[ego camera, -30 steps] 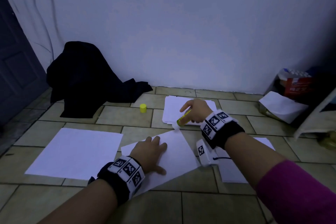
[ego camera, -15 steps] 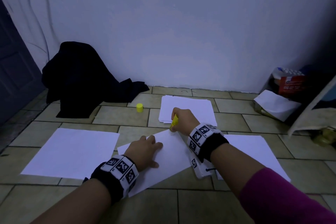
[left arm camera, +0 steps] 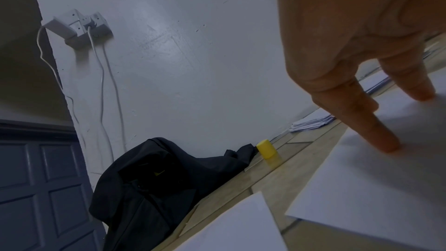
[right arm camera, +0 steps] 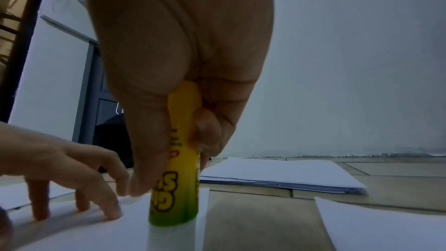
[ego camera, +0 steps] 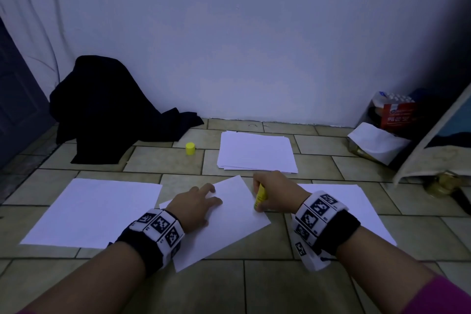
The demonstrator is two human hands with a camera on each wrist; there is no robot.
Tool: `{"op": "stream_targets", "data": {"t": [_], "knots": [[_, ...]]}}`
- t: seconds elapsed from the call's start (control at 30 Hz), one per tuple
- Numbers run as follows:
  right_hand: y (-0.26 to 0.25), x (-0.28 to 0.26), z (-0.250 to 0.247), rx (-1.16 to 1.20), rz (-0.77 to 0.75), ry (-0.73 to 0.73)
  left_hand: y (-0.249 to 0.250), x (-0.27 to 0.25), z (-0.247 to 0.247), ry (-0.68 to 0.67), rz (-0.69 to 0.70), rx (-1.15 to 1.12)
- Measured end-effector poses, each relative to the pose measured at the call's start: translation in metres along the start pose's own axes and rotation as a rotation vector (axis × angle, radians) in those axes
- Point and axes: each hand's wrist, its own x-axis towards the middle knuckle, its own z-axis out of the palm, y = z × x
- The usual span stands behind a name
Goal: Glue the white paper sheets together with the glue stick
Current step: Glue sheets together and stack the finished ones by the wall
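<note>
Right hand [ego camera: 276, 192] wrapped tight round the glue stick [right arm camera: 177, 182], tip pressed onto the right edge of the angled paper sheet [ego camera: 229, 224] on the floor; left hand [ego camera: 197, 202] spread flat, pinning it. Risk of running off the edge onto tile, or creasing under heavy pressure.

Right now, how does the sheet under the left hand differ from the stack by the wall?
The sheet is a single page; the stack is many pages. The sheet lies skewed to the tiles; the stack sits nearly square. The left hand presses the sheet and the glue stick, gripped by the right hand, touches its edge; nothing touches the stack. Both are white paper lying on the floor.
</note>
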Motion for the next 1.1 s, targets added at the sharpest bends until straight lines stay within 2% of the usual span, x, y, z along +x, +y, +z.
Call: {"op": "stream_targets", "data": {"t": [0.1, 0.17, 0.33, 0.43, 0.63, 0.83, 0.93, 1.1], "knots": [[0.002, -0.006, -0.005, -0.023, -0.005, -0.050, -0.002, 0.000, -0.003, -0.030, 0.019, 0.020], [0.006, -0.006, -0.011, 0.013, 0.008, -0.033, -0.001, -0.001, -0.005, -0.048, 0.010, 0.024], [0.018, 0.010, -0.019, 0.381, 0.089, 0.288, 0.003, -0.002, -0.004, -0.069, -0.054, 0.015], [0.016, 0.020, -0.016, 0.531, 0.108, 0.390, 0.007, -0.004, -0.003, -0.027, -0.063, 0.036], [0.004, 0.042, -0.004, 0.542, 0.122, 0.364, 0.008, -0.005, 0.001, 0.012, -0.062, -0.091], [-0.018, 0.062, 0.007, 0.446, 0.067, 0.290, 0.015, 0.001, 0.003, -0.070, -0.142, -0.023], [-0.032, 0.072, 0.012, 0.420, 0.035, 0.273, 0.024, 0.004, 0.008, -0.015, -0.203, -0.043], [-0.047, 0.081, 0.013, 0.274, -0.020, 0.234, 0.021, 0.006, 0.008, 0.014, -0.209, -0.056]]}}
